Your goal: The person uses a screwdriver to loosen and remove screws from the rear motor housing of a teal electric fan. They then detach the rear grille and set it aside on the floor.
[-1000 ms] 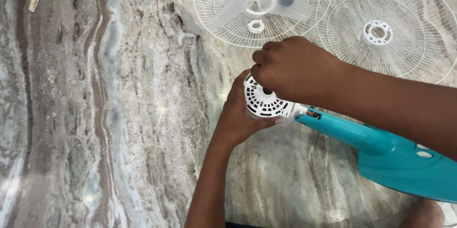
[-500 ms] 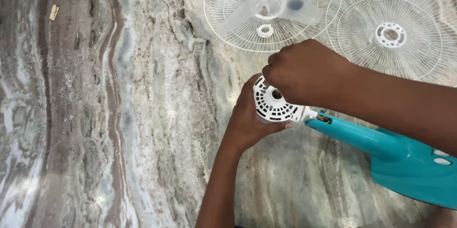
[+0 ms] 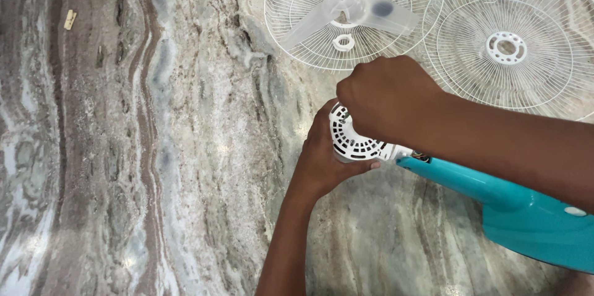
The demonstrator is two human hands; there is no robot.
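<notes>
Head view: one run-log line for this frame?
left hand grips white motor housing | right hand on top | teal stand attached | two grilles behind

Home floor of veined marble [image 3: 154,147] (fan guards [image 3: 507,48] laid out)

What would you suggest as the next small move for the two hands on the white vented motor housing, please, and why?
Probably keep the left hand cupped under the white vented motor housing while the right hand works its fingertips at the front centre. The housing sits raised on the teal plastic fan stand, so it would likely swing if unsupported.
</notes>
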